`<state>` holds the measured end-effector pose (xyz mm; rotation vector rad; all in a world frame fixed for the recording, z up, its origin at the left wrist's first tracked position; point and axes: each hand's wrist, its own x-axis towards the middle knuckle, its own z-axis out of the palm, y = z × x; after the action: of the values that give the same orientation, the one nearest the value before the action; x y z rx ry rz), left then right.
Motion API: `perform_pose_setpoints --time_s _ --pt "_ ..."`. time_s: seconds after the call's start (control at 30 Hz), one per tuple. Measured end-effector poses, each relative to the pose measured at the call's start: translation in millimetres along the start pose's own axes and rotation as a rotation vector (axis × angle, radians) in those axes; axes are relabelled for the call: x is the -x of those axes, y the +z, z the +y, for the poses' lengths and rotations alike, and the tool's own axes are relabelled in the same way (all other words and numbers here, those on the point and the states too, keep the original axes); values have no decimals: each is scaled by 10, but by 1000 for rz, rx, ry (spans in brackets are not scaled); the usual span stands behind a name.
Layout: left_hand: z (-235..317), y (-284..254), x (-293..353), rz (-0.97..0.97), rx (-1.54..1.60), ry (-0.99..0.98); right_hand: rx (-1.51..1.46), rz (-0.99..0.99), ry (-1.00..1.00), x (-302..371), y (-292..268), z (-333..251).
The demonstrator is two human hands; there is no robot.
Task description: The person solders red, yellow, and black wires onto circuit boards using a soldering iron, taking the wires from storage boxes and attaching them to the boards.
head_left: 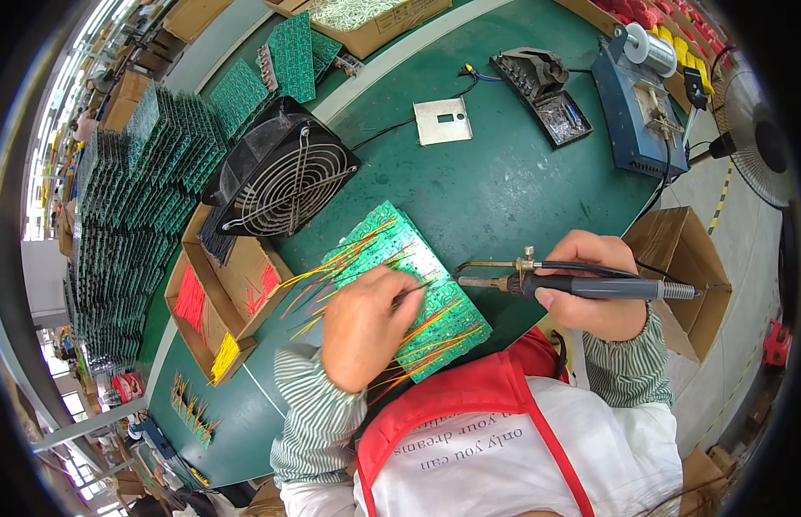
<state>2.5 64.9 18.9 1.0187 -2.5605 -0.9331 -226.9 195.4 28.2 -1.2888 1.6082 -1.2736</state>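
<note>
A green circuit board panel [439, 319] lies at an angle on the table in front of me, with red, yellow and dark wires standing out from it. Over its middle, my left hand [361, 323] pinches a thin black wire [424, 283], its end down at the board. My right hand [594, 289] is wrapped round a grey-handled soldering iron [581, 285] with a brass solder feed tube [491, 265] fixed above its barrel. The iron's tip points left, close to the board's right edge; whether it touches is too small to tell.
A black fan [284, 168] stands beyond the board, beside a cardboard tray [215, 289] of cut wires. Stacked circuit boards [133, 224] rise at left. A blue solder feeder [629, 112], a black iron stand [547, 95] and a white metal plate [443, 121] sit farther back. An open carton [689, 276] is at right.
</note>
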Motion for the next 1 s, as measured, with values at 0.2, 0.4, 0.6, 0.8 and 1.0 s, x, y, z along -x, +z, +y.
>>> perform_pose_setpoints --time_s 0.2,0.4,0.6,0.8,1.0 --pt "-121 -439 509 153 -353 -127 -15 -51 -27 62 18 -66" --pt "99 -235 542 60 -42 -24 -20 -89 -53 115 127 -95" --pt "69 -49 542 -84 -95 130 7 -92 -64 165 124 -130" --pt "-27 -84 728 -55 126 -185 -46 -176 -33 194 214 -148" --pt "-123 -37 745 -3 169 -195 -129 -224 -11 173 380 -126"
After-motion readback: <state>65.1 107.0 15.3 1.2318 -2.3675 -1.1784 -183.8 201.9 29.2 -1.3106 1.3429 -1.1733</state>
